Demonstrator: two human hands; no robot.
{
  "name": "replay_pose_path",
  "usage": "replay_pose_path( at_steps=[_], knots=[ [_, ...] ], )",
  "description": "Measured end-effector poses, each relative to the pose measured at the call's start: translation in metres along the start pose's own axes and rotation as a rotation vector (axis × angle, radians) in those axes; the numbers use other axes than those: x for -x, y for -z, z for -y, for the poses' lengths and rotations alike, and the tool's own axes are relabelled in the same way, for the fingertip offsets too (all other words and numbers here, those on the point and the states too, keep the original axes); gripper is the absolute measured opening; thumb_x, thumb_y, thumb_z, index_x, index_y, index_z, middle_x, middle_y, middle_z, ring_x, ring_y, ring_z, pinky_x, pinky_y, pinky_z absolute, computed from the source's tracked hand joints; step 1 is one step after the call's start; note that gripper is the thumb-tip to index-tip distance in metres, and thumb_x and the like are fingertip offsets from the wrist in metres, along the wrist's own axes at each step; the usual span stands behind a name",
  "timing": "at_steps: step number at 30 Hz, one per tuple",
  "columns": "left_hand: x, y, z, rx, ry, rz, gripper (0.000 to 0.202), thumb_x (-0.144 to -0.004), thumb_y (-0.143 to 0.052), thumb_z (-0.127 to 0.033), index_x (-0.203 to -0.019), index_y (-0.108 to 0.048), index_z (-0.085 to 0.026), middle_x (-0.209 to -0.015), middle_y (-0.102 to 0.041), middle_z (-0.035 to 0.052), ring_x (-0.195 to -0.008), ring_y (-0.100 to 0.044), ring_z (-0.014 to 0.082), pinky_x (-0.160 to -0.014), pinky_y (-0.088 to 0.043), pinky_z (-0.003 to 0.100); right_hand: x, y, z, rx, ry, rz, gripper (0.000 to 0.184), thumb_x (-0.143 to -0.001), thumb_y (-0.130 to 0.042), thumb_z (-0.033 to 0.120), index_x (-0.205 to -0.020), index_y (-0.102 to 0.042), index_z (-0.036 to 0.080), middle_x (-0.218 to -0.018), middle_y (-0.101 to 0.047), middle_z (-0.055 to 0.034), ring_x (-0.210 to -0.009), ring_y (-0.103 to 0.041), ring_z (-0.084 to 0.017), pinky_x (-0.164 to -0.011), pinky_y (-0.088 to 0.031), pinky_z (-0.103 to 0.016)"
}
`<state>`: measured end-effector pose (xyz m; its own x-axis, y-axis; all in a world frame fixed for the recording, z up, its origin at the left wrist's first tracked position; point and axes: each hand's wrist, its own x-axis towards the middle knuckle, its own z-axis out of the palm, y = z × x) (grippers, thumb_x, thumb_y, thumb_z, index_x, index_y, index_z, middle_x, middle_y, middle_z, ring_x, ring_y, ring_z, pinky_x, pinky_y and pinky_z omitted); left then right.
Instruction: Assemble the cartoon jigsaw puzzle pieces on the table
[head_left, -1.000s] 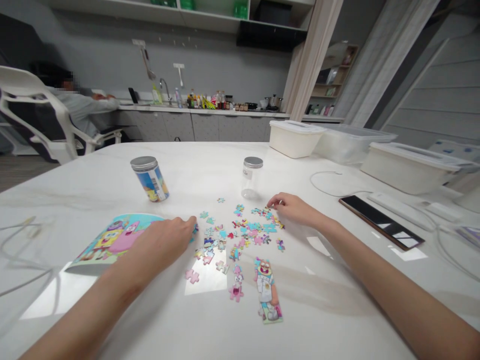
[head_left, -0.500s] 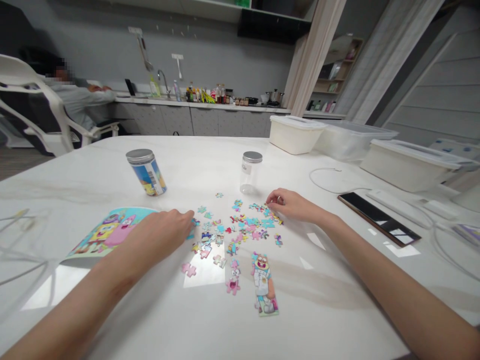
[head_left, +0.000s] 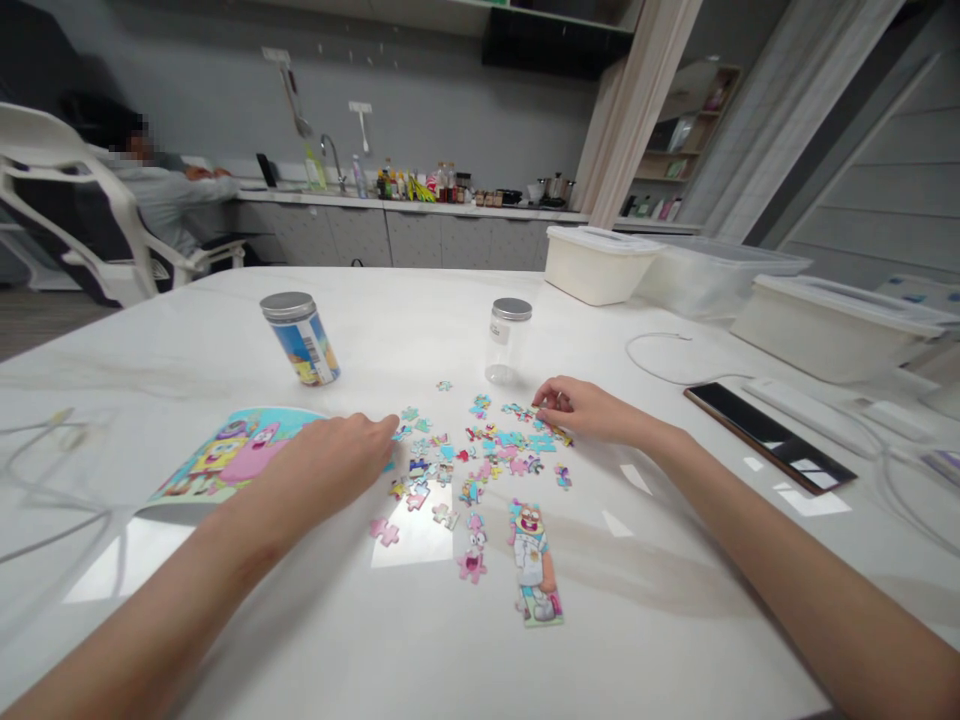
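Several loose colourful puzzle pieces [head_left: 480, 460] lie scattered on the white table [head_left: 420, 330]. My left hand [head_left: 337, 460] rests knuckles up at the left edge of the pile, its fingertips touching pieces there, fingers curled. My right hand [head_left: 581, 408] lies at the pile's far right, fingers bent and pinched on a small piece. A joined strip of pieces with a cartoon figure [head_left: 534, 560] lies nearer me. A cartoon picture sheet [head_left: 225, 455] sits under and left of my left hand.
A printed can with a metal lid [head_left: 300, 338] and a clear jar [head_left: 506, 340] stand beyond the pieces. White storage boxes [head_left: 600, 262], a dark phone [head_left: 769, 435] and cables lie to the right. A person sits at the far counter, left.
Both hands stay at the pile with only slight finger shifts. The camera view has drifted a little.
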<state>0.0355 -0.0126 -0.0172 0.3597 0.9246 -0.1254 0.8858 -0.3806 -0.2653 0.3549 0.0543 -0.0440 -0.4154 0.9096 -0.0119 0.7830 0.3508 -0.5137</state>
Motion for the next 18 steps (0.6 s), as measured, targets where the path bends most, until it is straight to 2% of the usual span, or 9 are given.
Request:
replay_pose_path(
  at_steps=[8, 12, 13, 15, 18],
  knots=[
    [0.001, 0.008, 0.007, -0.036, 0.033, 0.016, 0.032, -0.096, -0.033, -0.024, -0.088, -0.063, -0.015, -0.071, -0.065, 0.0118, -0.063, -0.066, 0.0272, -0.055, -0.043, 0.032, 0.001, -0.002, -0.001, 0.022, 0.056, 0.012, 0.016, -0.087, -0.054, 0.030, -0.098, -0.061, 0.020, -0.077, -0.062, -0.0025, -0.064, -0.054, -0.014, -0.061, -0.044, -0.028],
    [0.000, 0.009, 0.004, -0.060, 0.010, 0.016, 0.034, -0.098, -0.031, -0.026, -0.092, -0.062, -0.015, -0.070, -0.065, 0.0112, -0.065, -0.067, 0.0289, -0.056, -0.043, 0.033, 0.006, -0.001, 0.012, 0.080, 0.207, -0.117, 0.014, -0.088, -0.053, 0.027, -0.096, -0.062, 0.020, -0.084, -0.057, -0.0039, -0.073, -0.054, -0.016, -0.071, -0.045, -0.031],
    [0.000, 0.009, 0.002, -0.065, 0.000, 0.014, 0.034, -0.098, -0.030, -0.026, -0.093, -0.062, -0.015, -0.070, -0.065, 0.0110, -0.065, -0.067, 0.0290, -0.056, -0.042, 0.033, 0.008, -0.001, 0.017, 0.074, 0.266, -0.101, 0.014, -0.088, -0.055, 0.028, -0.096, -0.063, 0.020, -0.089, -0.056, -0.0044, -0.076, -0.054, -0.016, -0.074, -0.045, -0.032],
    [0.000, 0.008, -0.001, -0.065, -0.029, 0.007, 0.034, -0.098, -0.028, -0.025, -0.094, -0.060, -0.015, -0.070, -0.065, 0.0108, -0.065, -0.067, 0.0291, -0.055, -0.042, 0.033, 0.012, -0.002, 0.029, 0.012, 0.340, 0.018, 0.015, -0.088, -0.056, 0.030, -0.097, -0.066, 0.022, -0.094, -0.055, -0.0041, -0.076, -0.055, -0.015, -0.073, -0.046, -0.030],
    [0.000, 0.008, -0.005, -0.054, -0.040, 0.011, 0.034, -0.098, -0.027, -0.026, -0.096, -0.059, -0.015, -0.070, -0.065, 0.0108, -0.066, -0.067, 0.0290, -0.055, -0.042, 0.033, 0.017, -0.005, 0.040, 0.010, 0.383, 0.133, 0.015, -0.087, -0.060, 0.031, -0.096, -0.068, 0.023, -0.092, -0.054, -0.0029, -0.077, -0.056, -0.014, -0.074, -0.046, -0.030]
  ],
)
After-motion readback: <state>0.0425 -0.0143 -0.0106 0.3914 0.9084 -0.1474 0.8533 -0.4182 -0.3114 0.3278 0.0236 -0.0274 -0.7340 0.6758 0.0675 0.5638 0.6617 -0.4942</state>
